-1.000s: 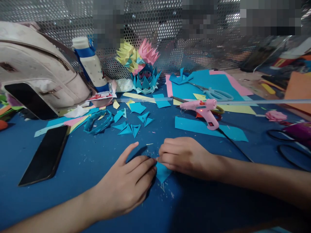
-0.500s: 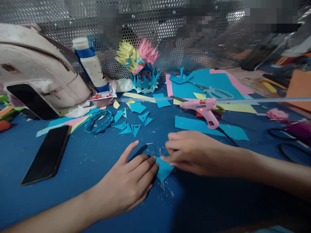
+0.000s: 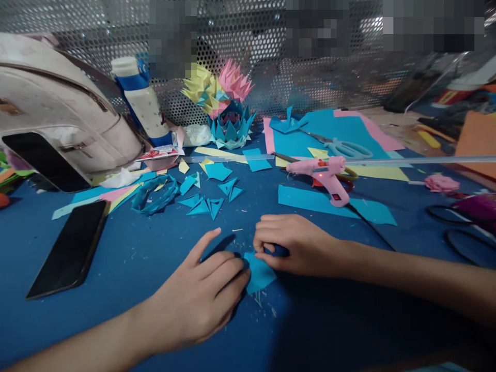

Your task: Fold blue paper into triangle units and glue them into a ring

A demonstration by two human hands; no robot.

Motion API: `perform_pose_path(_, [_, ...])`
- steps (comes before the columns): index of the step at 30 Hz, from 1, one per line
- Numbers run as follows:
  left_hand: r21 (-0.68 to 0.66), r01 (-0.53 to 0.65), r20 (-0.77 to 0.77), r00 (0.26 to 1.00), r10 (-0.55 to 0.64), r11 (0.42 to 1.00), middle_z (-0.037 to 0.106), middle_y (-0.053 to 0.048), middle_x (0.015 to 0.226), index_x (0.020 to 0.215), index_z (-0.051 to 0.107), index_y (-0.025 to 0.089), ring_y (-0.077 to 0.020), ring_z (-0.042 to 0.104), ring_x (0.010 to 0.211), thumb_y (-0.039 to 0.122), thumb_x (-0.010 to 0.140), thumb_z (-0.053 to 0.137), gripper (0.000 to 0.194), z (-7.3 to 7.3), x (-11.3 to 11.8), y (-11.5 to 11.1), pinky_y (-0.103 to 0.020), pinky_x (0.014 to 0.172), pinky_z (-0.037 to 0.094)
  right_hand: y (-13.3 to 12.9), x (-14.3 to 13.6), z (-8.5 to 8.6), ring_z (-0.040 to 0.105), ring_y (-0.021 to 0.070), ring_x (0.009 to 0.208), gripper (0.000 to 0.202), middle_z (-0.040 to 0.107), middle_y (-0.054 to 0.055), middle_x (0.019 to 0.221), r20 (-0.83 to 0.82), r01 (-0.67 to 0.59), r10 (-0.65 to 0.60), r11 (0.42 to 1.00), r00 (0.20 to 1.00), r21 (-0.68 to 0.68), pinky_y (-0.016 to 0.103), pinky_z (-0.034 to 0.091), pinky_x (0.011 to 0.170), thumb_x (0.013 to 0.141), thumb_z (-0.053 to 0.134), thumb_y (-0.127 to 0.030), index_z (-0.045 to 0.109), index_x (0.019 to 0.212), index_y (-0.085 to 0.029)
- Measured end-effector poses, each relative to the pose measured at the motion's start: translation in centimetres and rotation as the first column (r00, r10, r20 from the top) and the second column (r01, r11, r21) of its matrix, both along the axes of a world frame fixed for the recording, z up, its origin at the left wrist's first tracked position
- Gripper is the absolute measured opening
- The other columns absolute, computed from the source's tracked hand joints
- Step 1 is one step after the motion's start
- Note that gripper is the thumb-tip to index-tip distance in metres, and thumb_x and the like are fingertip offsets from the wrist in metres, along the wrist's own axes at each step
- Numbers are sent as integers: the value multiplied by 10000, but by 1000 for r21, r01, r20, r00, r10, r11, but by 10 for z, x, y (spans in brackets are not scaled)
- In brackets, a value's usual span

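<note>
A small piece of blue paper [image 3: 259,275] lies on the dark blue table between my hands. My left hand [image 3: 207,289] rests palm down at its left edge, with the fingertips on the paper and the thumb stretched out away from it. At the paper's top edge, my right hand [image 3: 292,245] has its fingers curled, thumb and index finger close together on the paper. Beyond the hands are folded blue paper points [image 3: 215,206], a blue paper ring [image 3: 157,195] and a pink glue gun [image 3: 325,173] lying on a blue strip [image 3: 372,209].
Two phones, one flat [image 3: 72,248], one leaning on a pale backpack [image 3: 73,119], are at left. A bottle [image 3: 143,103] and paper flowers [image 3: 230,113] stand behind. Scissors [image 3: 344,147] lie on paper sheets. Black cords [image 3: 457,243] are at right.
The blue paper's lower part has changed from a downward-pointing triangle to a wider, squarer shape. My right hand has shifted slightly left, its fingers more curled.
</note>
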State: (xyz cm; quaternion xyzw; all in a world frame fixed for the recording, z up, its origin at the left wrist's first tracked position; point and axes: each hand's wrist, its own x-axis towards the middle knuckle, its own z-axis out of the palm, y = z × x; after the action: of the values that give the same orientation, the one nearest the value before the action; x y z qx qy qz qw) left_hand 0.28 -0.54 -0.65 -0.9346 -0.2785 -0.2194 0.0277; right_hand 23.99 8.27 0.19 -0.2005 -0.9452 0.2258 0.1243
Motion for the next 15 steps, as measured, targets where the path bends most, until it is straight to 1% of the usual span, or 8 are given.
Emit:
perform_pose_path(3, [36, -9, 39, 999, 8, 999, 692, -36, 939, 1062, 699, 125, -162, 629, 934, 142, 949, 526, 207, 0, -1, 1, -483, 1242, 166, -1, 0, -1, 464, 131, 712, 123, 573, -11, 745, 21, -1, 1, 1000, 1000, -10, 263, 289, 638, 886, 578, -180, 548, 767, -186])
perform_pose_path(5, [47, -23, 52, 998, 21, 999, 689, -22, 897, 1040, 705, 141, -155, 631, 904, 163, 948, 542, 188, 0, -1, 1, -478, 1237, 187, 0, 0, -1, 472, 134, 720, 98, 580, -10, 771, 42, 12, -11, 1000, 999, -19, 265, 296, 645, 886, 589, -195, 551, 796, -189])
perform_pose_path(7, [44, -31, 60, 998, 28, 999, 692, -17, 887, 1035, 709, 150, -154, 631, 891, 182, 947, 553, 181, 1, -2, 2, -475, 1234, 197, 2, 0, -1, 498, 138, 752, 49, 595, -4, 827, 47, 9, -7, 999, 999, -38, 261, 316, 659, 905, 598, -238, 579, 893, -195])
perform_pose_path(10, [31, -34, 78, 996, 32, 999, 699, -14, 883, 1020, 715, 152, -154, 628, 882, 189, 946, 555, 180, 1, -2, 3, -466, 1235, 198, 5, 1, -2, 534, 154, 828, 160, 613, 21, 923, 29, -51, 53, 998, 998, -42, 262, 352, 696, 967, 555, -338, 598, 1047, -207])
perform_pose_path(12, [25, -37, 86, 996, 34, 999, 704, -14, 891, 1008, 717, 150, -156, 625, 884, 186, 945, 555, 178, 2, -2, 3, -463, 1235, 196, 7, 2, -4, 544, 161, 857, 192, 622, 36, 957, 21, -83, 84, 996, 996, -18, 264, 363, 713, 999, 506, -360, 605, 1064, -210])
perform_pose_path(15, [16, -43, 92, 995, 41, 999, 709, -16, 897, 1005, 719, 144, -161, 621, 888, 175, 944, 554, 178, 2, -2, 4, -469, 1228, 201, 9, 4, -6, 558, 161, 884, 166, 636, 44, 990, 9, -87, 87, 996, 996, -7, 259, 373, 735, 1006, 493, -319, 611, 1047, -209])
